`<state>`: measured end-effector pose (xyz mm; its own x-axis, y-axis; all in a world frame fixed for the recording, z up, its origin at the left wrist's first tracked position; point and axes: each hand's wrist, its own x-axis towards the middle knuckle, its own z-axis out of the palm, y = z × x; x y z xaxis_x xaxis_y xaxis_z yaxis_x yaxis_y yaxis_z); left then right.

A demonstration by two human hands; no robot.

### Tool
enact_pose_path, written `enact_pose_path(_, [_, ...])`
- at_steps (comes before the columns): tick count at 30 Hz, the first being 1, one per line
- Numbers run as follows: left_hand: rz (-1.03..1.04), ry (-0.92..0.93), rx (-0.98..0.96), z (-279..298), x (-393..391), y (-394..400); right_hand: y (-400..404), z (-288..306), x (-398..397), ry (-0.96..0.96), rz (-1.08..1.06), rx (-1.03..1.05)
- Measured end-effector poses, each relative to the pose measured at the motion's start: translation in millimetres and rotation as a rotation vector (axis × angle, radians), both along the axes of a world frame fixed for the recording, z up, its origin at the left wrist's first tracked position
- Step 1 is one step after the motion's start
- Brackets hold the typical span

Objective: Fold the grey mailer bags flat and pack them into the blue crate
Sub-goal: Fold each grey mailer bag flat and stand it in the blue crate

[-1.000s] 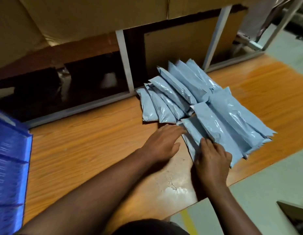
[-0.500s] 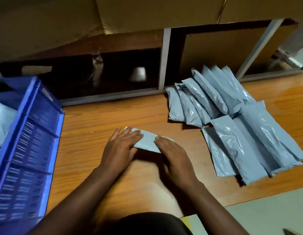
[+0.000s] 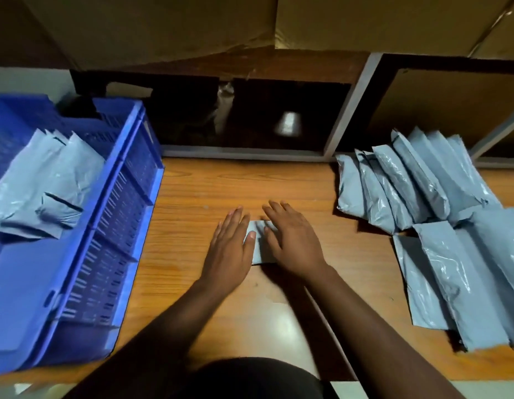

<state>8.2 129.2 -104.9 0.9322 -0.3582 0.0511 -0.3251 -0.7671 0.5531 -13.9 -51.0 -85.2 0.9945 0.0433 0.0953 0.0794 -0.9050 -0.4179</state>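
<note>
- Both forearms were bare from the bottom edge of the view up to the wrists; no sleeve or cuff showed on either.
- The left hand [image 3: 229, 249] wore no glove, ring or watch.
- The right hand [image 3: 293, 243] was likewise bare, with no ring, band or watch at the wrist.
- The fingernails on the left hand looked short and unpainted.
- A dark, rounded shape at the bottom centre, between the arms, belonged to the person's body; dim light hid what garment it was.
</note>
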Motion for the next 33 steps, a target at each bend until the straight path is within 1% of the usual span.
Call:
enact_pose_path(1, [-0.017,-0.002,0.062,-3.0,6.7,-6.4,5.9,-9.0,8.6,0.029,-0.004,-0.099])
enact_pose_path(2, [-0.04,-0.007,0.141,-6.5,11.5,-11.6,10.6,-18.1,13.8,0.081,-0.015,-0.157])
enact_pose_path(4, [-0.071,-0.008,0.268,-14.5,18.4,-16.8,15.4,-36.1,15.2,0.137,-0.053,-0.207])
enact_pose_path(5, [-0.074,-0.008,0.285,-17.8,20.6,-17.0,16.4,-42.0,14.2,0.135,-0.07,-0.214])
enact_pose_path(10, [-0.074,-0.042,0.271,-28.0,23.1,-16.1,17.2,-43.7,16.4,0.102,-0.096,-0.217])
enact_pose_path(17, [-0.053,-0.049,0.372,-31.3,24.8,-25.4,20.2,-49.8,19.1,0.107,-0.108,-0.276])
enact_pose_path(24, [-0.087,-0.025,0.435,-28.2,28.6,-27.9,22.1,-52.5,21.0,0.112,-0.126,-0.26])
enact_pose_path(31, [-0.117,-0.034,0.349,-28.1,32.4,-20.1,26.8,-48.5,17.3,0.144,-0.17,-0.164])
enact_pose_path(33, [-0.134,0.0,0.27,-23.0,35.8,-15.5,22.3,-39.1,20.6,0.152,-0.199,-0.033])
